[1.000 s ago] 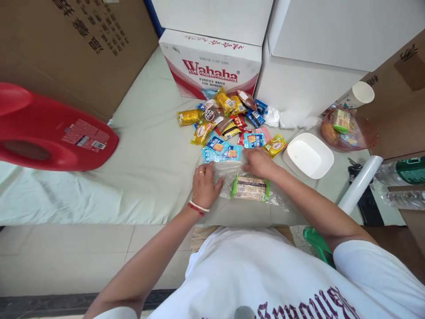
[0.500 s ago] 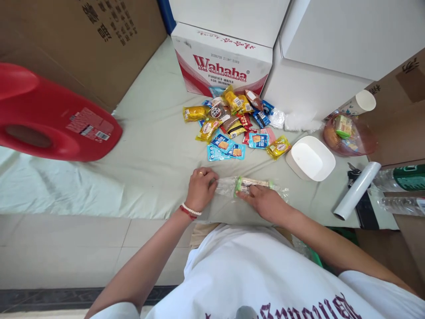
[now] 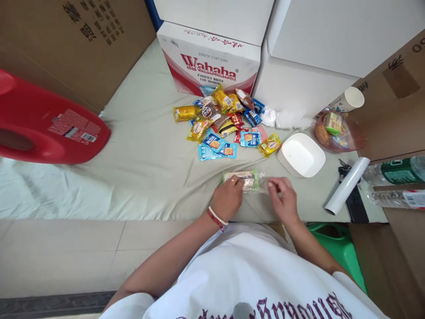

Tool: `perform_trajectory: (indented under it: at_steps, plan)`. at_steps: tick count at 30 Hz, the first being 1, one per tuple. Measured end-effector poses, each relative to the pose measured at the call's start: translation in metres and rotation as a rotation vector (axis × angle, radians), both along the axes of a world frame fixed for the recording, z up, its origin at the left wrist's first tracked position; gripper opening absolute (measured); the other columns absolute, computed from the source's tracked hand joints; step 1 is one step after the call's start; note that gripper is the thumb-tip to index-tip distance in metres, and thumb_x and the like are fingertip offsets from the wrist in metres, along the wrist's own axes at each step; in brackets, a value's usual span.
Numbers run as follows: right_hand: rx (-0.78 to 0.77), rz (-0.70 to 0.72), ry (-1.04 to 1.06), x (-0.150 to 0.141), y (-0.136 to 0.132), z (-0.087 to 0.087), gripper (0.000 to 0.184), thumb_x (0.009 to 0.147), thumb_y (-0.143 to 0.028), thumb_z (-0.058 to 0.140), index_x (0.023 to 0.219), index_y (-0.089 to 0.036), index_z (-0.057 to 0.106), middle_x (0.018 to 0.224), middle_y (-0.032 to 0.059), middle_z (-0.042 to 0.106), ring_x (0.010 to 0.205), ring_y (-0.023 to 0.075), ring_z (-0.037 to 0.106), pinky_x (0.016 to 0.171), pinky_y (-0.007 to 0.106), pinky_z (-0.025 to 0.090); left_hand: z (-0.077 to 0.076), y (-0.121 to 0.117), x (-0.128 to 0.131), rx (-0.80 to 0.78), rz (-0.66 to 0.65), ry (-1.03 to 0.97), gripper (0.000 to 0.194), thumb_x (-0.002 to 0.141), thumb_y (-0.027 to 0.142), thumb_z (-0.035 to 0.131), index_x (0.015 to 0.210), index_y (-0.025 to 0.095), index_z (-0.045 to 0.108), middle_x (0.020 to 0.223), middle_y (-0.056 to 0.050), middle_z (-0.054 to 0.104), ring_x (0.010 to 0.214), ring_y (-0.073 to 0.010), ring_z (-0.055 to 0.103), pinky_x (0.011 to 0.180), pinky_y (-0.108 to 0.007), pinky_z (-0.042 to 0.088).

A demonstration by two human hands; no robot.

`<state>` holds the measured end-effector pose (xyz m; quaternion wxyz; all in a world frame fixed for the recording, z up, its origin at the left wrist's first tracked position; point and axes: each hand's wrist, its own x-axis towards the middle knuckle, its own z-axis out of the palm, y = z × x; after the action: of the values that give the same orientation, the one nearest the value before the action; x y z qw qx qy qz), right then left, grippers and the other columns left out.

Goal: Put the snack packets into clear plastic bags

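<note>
A snack packet with green ends (image 3: 254,179) lies at the front of the cloth-covered table, wrapped in a clear plastic bag (image 3: 262,185). My left hand (image 3: 228,198) is closed over its near side, the fingers partly hiding the label. At the packet's right, my right hand (image 3: 283,198) pinches the loose right end of the plastic between thumb and fingers. Beyond my hands lies a pile of small snack packets, among them a blue packet (image 3: 214,142) and a yellow packet (image 3: 270,145). A white plastic bowl (image 3: 302,155) stands right of the pile.
At left stands a large red jug (image 3: 56,124). A Wahaha carton (image 3: 209,62) backs the pile. On the right are a reddish clear bowl (image 3: 353,137) holding snacks, a paper cup (image 3: 352,99), a white roll (image 3: 347,186), keys, a dark phone-like slab (image 3: 358,206) and plastic bottles (image 3: 401,172).
My left hand has gone from the plastic's left end to the packet itself. My right hand has left the packet and now grips the plastic's right end. The view has shifted slightly.
</note>
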<state>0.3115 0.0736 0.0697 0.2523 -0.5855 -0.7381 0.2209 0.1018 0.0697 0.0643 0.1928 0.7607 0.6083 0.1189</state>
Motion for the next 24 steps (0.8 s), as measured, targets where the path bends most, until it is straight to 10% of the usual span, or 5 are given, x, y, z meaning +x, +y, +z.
perform_trajectory:
  at_steps: [2, 8, 13, 20, 24]
  plan:
    - [0.011, -0.24, -0.073, 0.008, 0.01, -0.005, 0.054, 0.102, -0.053, 0.043, 0.136, -0.014, 0.057, 0.121, 0.0188, 0.063, 0.115, 0.0311, 0.058, 0.098, 0.047, 0.049, -0.001, -0.003, 0.0, 0.027, -0.019, 0.076, 0.034, 0.101, 0.018, 0.04, 0.122, 0.023, 0.067, 0.108, -0.009, 0.068, 0.093, -0.0224, 0.065, 0.067, -0.032, 0.048]
    - [-0.193, -0.274, -0.049, -0.016, 0.045, -0.014, 0.078, 0.097, -0.067, 0.042, 0.156, -0.016, 0.037, 0.13, 0.0189, 0.06, 0.106, 0.0305, 0.063, 0.093, 0.044, 0.05, -0.004, -0.008, -0.004, 0.165, -0.086, 0.146, 0.032, 0.102, 0.021, 0.044, 0.12, 0.02, 0.071, 0.092, -0.01, 0.068, 0.099, -0.0282, 0.058, 0.08, -0.041, 0.044]
    - [-0.145, -0.024, 0.145, -0.018, 0.064, -0.013, 0.042, 0.088, -0.055, 0.065, 0.114, -0.023, 0.074, 0.1, 0.0083, 0.062, 0.084, 0.0225, 0.061, 0.078, 0.036, 0.052, -0.013, -0.012, -0.008, 0.19, -0.092, 0.123, 0.035, 0.101, 0.022, 0.047, 0.131, 0.021, 0.067, 0.095, -0.011, 0.07, 0.097, -0.0281, 0.057, 0.076, -0.042, 0.04]
    - [-0.251, 0.267, 0.214, 0.077, 0.029, -0.002, 0.02, 0.094, -0.041, 0.065, 0.091, -0.026, 0.077, 0.092, 0.0057, 0.066, 0.088, 0.0209, 0.063, 0.081, 0.035, 0.051, -0.018, -0.011, -0.012, 0.221, -0.07, -0.002, 0.03, 0.098, 0.02, 0.052, 0.12, 0.023, 0.072, 0.09, -0.008, 0.069, 0.095, -0.0267, 0.056, 0.075, -0.04, 0.038]
    - [-0.279, -0.105, 0.167, 0.083, 0.019, -0.004, 0.037, 0.094, -0.056, 0.056, 0.105, -0.024, 0.072, 0.097, 0.0079, 0.069, 0.086, 0.0232, 0.064, 0.072, 0.035, 0.053, -0.016, -0.01, -0.012, 0.253, -0.047, -0.087, 0.028, 0.096, 0.027, 0.055, 0.115, 0.02, 0.074, 0.087, -0.01, 0.066, 0.095, -0.0272, 0.055, 0.079, -0.041, 0.04]
